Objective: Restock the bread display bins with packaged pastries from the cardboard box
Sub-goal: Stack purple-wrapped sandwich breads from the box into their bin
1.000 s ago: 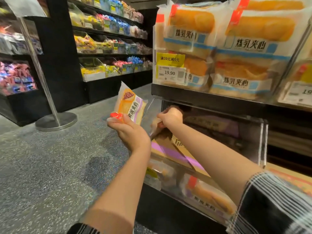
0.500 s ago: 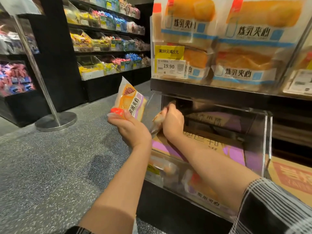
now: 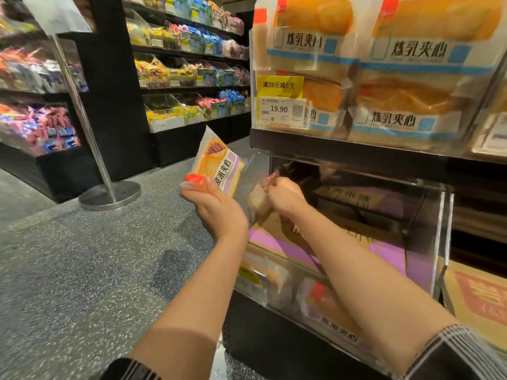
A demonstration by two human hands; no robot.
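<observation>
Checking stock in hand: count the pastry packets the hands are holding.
2. The left hand holds one purple-labelled pastry packet upright; the right hand grips a second, blurred packet over the cardboard box. Others may be hidden.

Orange-purple packaged pastry (image 3: 216, 167) upright, cardboard box (image 3: 329, 242) in bin (image 3: 441, 242)

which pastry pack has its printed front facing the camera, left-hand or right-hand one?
The left hand one: that purple-label pack stands upright, print readable. The right hand grips a blurred pack hanging down, no print legible.
</observation>
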